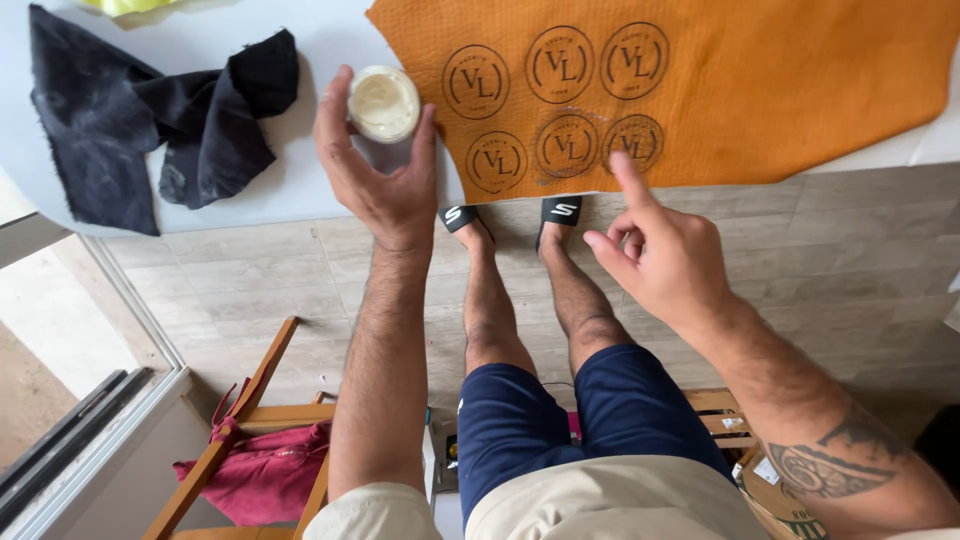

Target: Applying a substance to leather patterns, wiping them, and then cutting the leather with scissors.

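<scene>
My left hand [385, 180] grips a small open round jar [383, 102] of pale cream, held over the white table [300, 190]. My right hand [665, 245] has its index finger stretched out, the fingertip touching the lower edge of an orange leather piece [760, 90]. The leather lies flat on the table and carries several round stamped emblems [565, 65]. The fingertip rests beside the lower right emblem [632, 140]. The other fingers of my right hand are curled in.
A crumpled black cloth [150, 110] lies on the table at the left. My legs and black sandals [560, 210] stand on pale floor tiles below the table edge. A wooden chair with a dark red garment [260, 470] stands lower left, a cardboard box [780, 495] lower right.
</scene>
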